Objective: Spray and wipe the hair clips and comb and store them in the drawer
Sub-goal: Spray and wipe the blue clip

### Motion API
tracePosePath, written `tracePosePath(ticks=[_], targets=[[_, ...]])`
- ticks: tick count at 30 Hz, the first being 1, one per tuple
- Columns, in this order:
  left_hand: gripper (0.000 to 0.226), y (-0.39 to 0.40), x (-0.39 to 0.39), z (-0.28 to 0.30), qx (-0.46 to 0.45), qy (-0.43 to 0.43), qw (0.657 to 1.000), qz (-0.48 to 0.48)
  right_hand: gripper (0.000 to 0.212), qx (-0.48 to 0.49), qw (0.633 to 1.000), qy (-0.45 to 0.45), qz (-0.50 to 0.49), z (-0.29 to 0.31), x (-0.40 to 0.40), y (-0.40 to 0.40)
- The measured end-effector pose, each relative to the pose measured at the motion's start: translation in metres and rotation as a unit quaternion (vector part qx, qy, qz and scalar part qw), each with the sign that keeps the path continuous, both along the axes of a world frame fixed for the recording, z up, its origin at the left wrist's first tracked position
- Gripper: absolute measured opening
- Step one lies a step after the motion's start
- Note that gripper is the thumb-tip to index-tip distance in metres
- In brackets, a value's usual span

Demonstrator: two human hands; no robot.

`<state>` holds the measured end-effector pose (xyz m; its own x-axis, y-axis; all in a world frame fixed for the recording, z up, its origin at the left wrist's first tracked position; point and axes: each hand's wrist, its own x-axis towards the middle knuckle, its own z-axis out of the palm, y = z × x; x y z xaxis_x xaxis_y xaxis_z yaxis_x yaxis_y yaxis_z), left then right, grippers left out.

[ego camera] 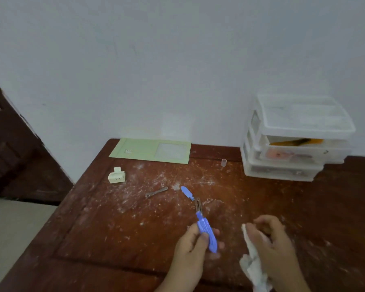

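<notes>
A: Which step is this?

B: Wiping, I judge. The left hand [195, 243] pinches a blue hair clip [207, 234] between thumb and fingers, its metal end pointing toward twelve o'clock. The right hand [270, 239] is curled round a crumpled white cloth [252, 268], just at three o'clock of the clip and apart from it.

A: And the rest?

B: On the wooden table [114, 239], a second blue clip [187, 191] lies at twelve o'clock of the held one, a metal clip [156, 192] at eleven, a cream claw clip [116, 175] farther out at ten. The plastic drawer unit [293, 142] stands at two o'clock, one drawer pulled out. I see no comb on the table and no spray bottle.

A: Next?

B: Probably bring the cloth onto the clip and rub along it, then carry it to the open drawer.
</notes>
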<state>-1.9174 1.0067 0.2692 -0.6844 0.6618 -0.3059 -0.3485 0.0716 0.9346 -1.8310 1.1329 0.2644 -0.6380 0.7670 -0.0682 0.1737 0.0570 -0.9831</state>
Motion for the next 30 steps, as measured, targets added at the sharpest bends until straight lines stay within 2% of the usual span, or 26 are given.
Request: tracePosePath(ticks=[2, 6, 8, 10, 12, 15, 17, 20, 23, 27, 30], targets=[[0.032, -0.004, 0.001, -0.004, -0.029, 0.054, 0.997, -0.049, 0.016, 0.008, 0.998, 0.052, -0.025, 0.005, 0.001, 0.008], [0.016, -0.006, 0.004, -0.005, -0.048, 0.152, 0.981, -0.112, 0.008, 0.157, 0.977, 0.114, 0.088, 0.018, -0.004, 0.010], [0.015, -0.006, 0.004, -0.002, -0.039, 0.184, 0.975, -0.114, 0.007, 0.262, 0.944, 0.104, 0.171, 0.016, -0.011, 0.007], [0.019, -0.008, 0.003, 0.000, -0.022, 0.213, 0.971, -0.108, 0.023, 0.325, 0.916, 0.062, 0.228, 0.008, -0.016, 0.002], [0.023, -0.014, 0.002, 0.002, -0.019, 0.240, 0.964, -0.118, 0.033, 0.307, 0.916, 0.028, 0.256, 0.003, -0.015, -0.001], [0.022, -0.022, 0.003, 0.003, -0.025, 0.266, 0.950, -0.161, 0.023, 0.248, 0.928, 0.012, 0.279, 0.000, -0.007, -0.005], [0.019, -0.021, 0.006, 0.003, -0.011, 0.290, 0.940, -0.180, 0.020, 0.225, 0.943, 0.009, 0.246, 0.001, -0.003, -0.006], [0.018, -0.013, 0.006, -0.001, 0.003, 0.332, 0.928, -0.171, 0.016, 0.198, 0.970, 0.010, 0.144, 0.004, -0.002, -0.012], [0.021, -0.003, 0.002, -0.003, 0.004, 0.362, 0.917, -0.166, 0.010, 0.121, 0.992, 0.023, 0.039, 0.004, -0.005, -0.017], [0.022, 0.011, -0.002, -0.007, -0.024, 0.375, 0.905, -0.200, 0.018, 0.032, 0.997, 0.050, -0.047, -0.004, -0.013, -0.022], [0.026, 0.012, -0.001, -0.013, -0.055, 0.335, 0.915, -0.216, 0.021, -0.012, 0.989, 0.045, -0.140, -0.017, -0.011, -0.001]])
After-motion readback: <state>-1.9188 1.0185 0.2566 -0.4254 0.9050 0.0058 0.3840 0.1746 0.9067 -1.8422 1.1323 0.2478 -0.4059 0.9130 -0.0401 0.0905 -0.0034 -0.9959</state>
